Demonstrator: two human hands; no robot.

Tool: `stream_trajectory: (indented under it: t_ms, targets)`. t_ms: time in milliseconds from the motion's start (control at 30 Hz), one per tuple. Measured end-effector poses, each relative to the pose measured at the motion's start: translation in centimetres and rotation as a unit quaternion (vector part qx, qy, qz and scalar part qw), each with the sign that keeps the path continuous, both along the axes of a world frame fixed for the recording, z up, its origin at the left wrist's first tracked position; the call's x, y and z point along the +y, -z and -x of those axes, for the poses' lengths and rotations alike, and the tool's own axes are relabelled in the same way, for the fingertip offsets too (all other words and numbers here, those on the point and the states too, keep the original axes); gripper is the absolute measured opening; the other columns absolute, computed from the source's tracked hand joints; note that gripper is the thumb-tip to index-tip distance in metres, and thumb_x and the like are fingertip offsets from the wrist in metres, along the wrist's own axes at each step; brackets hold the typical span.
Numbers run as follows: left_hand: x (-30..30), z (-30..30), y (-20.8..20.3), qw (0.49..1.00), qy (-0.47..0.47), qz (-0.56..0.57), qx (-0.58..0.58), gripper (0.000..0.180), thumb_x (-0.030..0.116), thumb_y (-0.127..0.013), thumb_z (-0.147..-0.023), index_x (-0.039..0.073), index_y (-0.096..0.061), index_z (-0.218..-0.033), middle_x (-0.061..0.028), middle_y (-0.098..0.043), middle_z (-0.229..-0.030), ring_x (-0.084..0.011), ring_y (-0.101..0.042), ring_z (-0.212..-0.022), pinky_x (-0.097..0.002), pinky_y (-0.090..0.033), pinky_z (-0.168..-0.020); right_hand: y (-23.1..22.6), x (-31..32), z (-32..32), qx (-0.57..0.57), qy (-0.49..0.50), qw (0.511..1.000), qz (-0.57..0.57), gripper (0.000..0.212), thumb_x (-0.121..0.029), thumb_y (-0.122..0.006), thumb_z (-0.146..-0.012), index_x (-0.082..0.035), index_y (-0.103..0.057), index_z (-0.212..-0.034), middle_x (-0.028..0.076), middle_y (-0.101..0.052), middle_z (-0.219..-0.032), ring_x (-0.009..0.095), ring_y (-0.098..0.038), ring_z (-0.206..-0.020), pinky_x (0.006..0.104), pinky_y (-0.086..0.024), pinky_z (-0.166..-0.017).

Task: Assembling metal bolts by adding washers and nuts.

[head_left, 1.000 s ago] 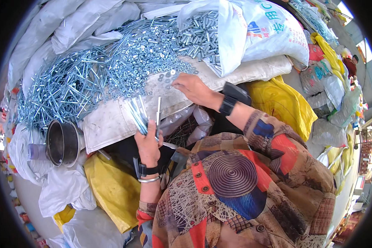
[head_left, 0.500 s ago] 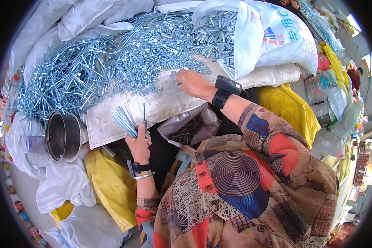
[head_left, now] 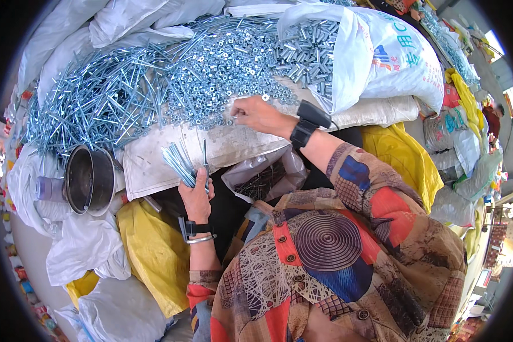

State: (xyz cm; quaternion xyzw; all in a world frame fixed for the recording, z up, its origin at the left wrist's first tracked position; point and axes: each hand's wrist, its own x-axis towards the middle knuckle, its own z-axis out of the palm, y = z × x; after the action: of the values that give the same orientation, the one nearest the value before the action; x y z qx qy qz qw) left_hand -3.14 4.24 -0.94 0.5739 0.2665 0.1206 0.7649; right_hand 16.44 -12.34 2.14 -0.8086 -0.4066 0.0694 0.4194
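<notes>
My left hand [head_left: 196, 199] is closed around a fanned bundle of long thin metal rods [head_left: 179, 163]. A single rod [head_left: 205, 149], darker in its lower part, stands upright by the thumb, apart from the fan. Farther right, my right hand [head_left: 263, 117] is at the near edge of a heap of small metal nuts [head_left: 228, 65]. Its fingers are bent together, and whatever is between them is too small to make out. Flat washers [head_left: 285, 96] lie scattered just beyond that hand, on the white cloth [head_left: 154, 165].
Loose rods [head_left: 97, 97] are heaped at the left. Short metal sleeves [head_left: 308, 57] spill from a white printed sack [head_left: 399, 62]. A dark metal pot [head_left: 89, 181] stands near a bluish plastic container [head_left: 50, 188]. An open plastic bag [head_left: 262, 181] holding dark rods rests before me, between yellow sacks [head_left: 154, 251].
My right hand has shifted a little left along the near edge of the nuts, fingers drawn together. My left hand still grips the rods. The whole view has shifted slightly.
</notes>
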Motion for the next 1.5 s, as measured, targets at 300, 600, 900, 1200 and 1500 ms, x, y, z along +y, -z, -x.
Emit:
stream_trajectory:
  t_ms: [300, 600, 900, 1200, 1500]
  targets:
    - [-0.1, 0.0, 0.2, 1.0, 0.005, -0.009, 0.007, 0.025, 0.022, -0.066, -0.086, 0.002, -0.053, -0.082, -0.0049, -0.054, -0.063, -0.0089, -0.046, -0.042, -0.0215, -0.035, -0.035, 3.1, 2.2, 0.1, -0.112, 0.025, 0.992, 0.057, 0.012, 0.001, -0.053, -0.068, 0.001, -0.06, -0.078, 0.023, -0.061, -0.077, 0.04, -0.059, -0.076, 0.0438, -0.046, -0.065]
    - [-0.7, -0.2, -0.4, 0.996, 0.028, -0.079, 0.035, 0.024, 0.02, -0.069, -0.083, 0.003, -0.052, -0.083, -0.0029, -0.053, -0.062, -0.0071, -0.045, -0.042, -0.0206, -0.033, -0.035, 0.3, 0.7, 2.1, 0.078, 0.02, 0.993, -0.081, 0.011, 0.001, -0.058, -0.071, 0.001, -0.06, -0.082, 0.013, -0.061, -0.072, 0.021, -0.06, -0.066, 0.0311, -0.048, -0.06]
    - [-2.6, 0.1, -1.1, 0.991, 0.05, -0.113, 0.053, 0.024, 0.02, -0.07, -0.082, 0.003, -0.054, -0.076, -0.002, -0.053, -0.059, -0.0062, -0.045, -0.042, -0.0203, -0.034, -0.036, -2.1, -0.6, 5.6, 0.245, 0.005, 0.963, -0.113, 0.011, 0.006, -0.06, -0.075, 0.003, -0.058, -0.087, 0.007, -0.061, -0.073, 0.01, -0.061, -0.065, 0.0237, -0.049, -0.057]
    - [-3.1, 0.0, 0.7, 0.973, 0.016, -0.23, 0.031, 0.028, 0.022, -0.071, -0.082, 0.002, -0.052, -0.076, -0.0004, -0.051, -0.057, -0.0066, -0.044, -0.042, -0.022, -0.033, -0.037, -2.0, -1.3, 7.4, -0.002, 0.028, 0.994, -0.102, 0.015, 0.003, -0.058, -0.078, 0.004, -0.056, -0.093, 0.011, -0.06, -0.085, 0.021, -0.062, -0.074, 0.0294, -0.049, -0.065]
    - [-3.2, -0.1, -1.0, 0.999, -0.039, -0.008, 0.028, 0.027, 0.027, -0.064, -0.088, 0.003, -0.053, -0.08, -0.0016, -0.05, -0.058, -0.0061, -0.041, -0.041, -0.0213, -0.031, -0.035, -0.8, 0.8, 3.5, -0.193, -0.03, 0.978, -0.068, 0.018, -0.002, -0.052, -0.085, 0.0, -0.057, -0.102, 0.016, -0.056, -0.093, 0.033, -0.057, -0.09, 0.0396, -0.047, -0.078]
